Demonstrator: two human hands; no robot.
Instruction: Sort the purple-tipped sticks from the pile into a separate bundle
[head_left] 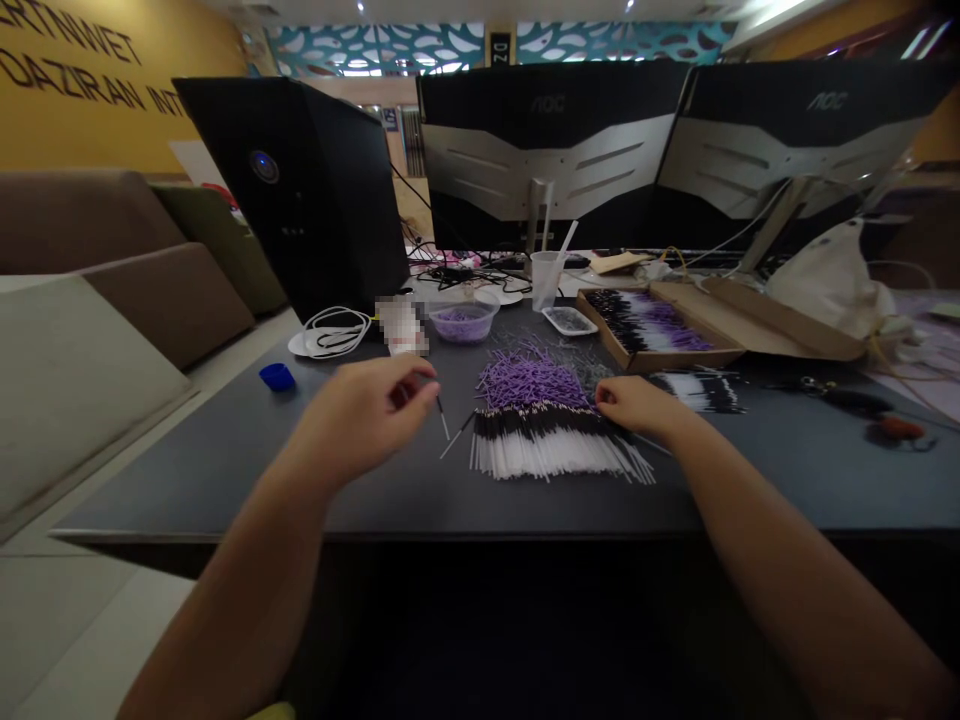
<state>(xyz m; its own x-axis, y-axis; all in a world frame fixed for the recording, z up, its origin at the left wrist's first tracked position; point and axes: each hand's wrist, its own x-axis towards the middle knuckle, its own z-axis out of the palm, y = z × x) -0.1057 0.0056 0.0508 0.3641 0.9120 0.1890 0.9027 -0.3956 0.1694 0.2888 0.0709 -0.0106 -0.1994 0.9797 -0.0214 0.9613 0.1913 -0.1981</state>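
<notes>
My left hand is left of the pile, thumb and fingers closed in a pinch. From its fingertips a thin stick, dark above and white below, points down towards the table. My right hand is curled shut at the right edge of a heap of small purple sticks; what its fingers hold, if anything, is hidden. In front of that heap lies a row of thin tubes with black upper parts and whitish lower ends. One loose tube lies slanted at the row's left end.
Behind are a clear bowl of purple pieces, a small white tray, a plastic cup with a straw and an open cardboard box of sticks. A blue cap and cable lie left. A computer case and monitors stand behind.
</notes>
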